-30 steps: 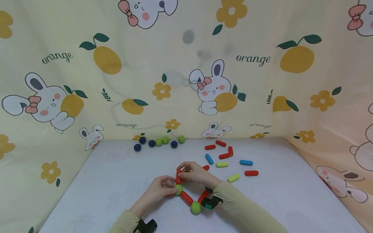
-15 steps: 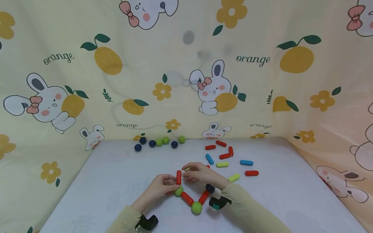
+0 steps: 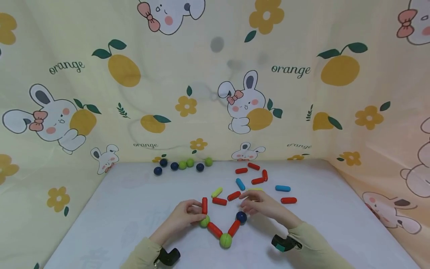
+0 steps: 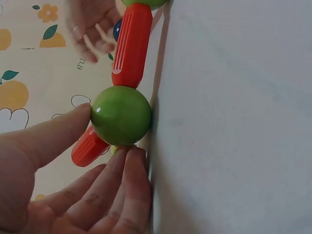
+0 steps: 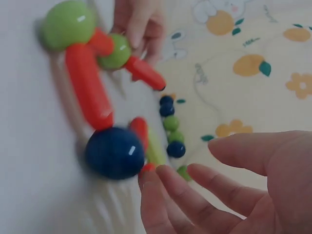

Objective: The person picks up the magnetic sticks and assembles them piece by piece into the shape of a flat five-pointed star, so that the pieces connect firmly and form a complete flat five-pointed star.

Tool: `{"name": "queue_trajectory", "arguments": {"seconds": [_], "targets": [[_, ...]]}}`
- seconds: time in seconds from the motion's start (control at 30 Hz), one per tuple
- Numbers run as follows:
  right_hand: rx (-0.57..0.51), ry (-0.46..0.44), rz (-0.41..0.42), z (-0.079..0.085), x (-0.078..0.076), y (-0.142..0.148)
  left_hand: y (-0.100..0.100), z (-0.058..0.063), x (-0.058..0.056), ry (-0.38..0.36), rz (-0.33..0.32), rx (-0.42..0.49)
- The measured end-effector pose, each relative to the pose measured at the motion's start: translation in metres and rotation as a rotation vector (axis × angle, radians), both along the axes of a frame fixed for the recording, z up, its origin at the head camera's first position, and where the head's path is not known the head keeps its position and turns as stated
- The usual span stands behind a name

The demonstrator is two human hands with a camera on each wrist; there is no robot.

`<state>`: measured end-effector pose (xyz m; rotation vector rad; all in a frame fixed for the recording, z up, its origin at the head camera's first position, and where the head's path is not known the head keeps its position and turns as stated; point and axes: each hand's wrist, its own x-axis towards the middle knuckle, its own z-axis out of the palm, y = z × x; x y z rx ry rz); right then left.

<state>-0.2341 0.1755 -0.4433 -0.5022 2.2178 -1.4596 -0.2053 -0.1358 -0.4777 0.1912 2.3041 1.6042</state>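
Note:
My left hand pinches a green ball between thumb and fingertips. From that ball a red rod points away from me, and a second red rod runs to another green ball at the near corner. A third red rod links this corner ball to a dark blue ball, so the joined pieces form a V with one arm extended. Close beside the dark blue ball is my right hand, its thumb and fingers apart and nothing between them.
Beyond the hands lie loose red rods, a yellow-green rod and blue rods. Several dark blue balls and green balls line the back left of the white table. A patterned curtain hangs behind.
My right hand has let go of the far red rod and moved right to beside the dark blue ball, uncovering loose rods behind. My left hand keeps its pinch on the green ball.

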Motion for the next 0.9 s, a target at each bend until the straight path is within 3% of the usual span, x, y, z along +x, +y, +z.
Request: {"name": "queue_trajectory", "arguments": {"seconds": [0.23,0.53,0.9], "targets": [[0.075,-0.012,-0.011,-0.012,0.01,0.015,-0.003,0.002,-0.004,0.025,-0.042,0.069],[0.143,0.08,-0.09,-0.024,0.023,-0.007,-0.005,-0.002,-0.011,0.057,-0.095,0.094],[0.193,0.115,-0.178,-0.021,0.015,-0.005,0.001,0.001,0.003,-0.037,-0.073,0.148]]}}
